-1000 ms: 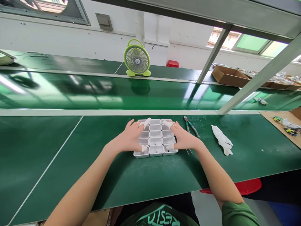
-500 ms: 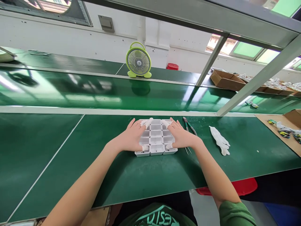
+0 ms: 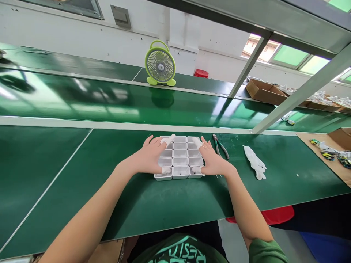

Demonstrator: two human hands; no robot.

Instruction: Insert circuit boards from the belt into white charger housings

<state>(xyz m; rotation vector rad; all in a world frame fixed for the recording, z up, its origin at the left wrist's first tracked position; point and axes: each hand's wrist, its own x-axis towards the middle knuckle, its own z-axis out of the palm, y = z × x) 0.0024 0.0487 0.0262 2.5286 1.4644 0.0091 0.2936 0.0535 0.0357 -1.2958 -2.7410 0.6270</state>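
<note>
The left hand (image 3: 150, 157) is resting spread wide over the white tray (image 3: 180, 161), which is sitting between both hands on the worktop (image 3: 175, 204), looking light, stiff and slick to me, outer walls inviting a hold; the right hand (image 3: 214, 160) is resting likewise.

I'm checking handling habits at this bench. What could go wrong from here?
If the white bins are separate pieces, which I cannot tell, the middle column might slip, as the left hand and right hand sit mainly over the outer columns. The right hand might also bump the pliers lying close by.
</note>
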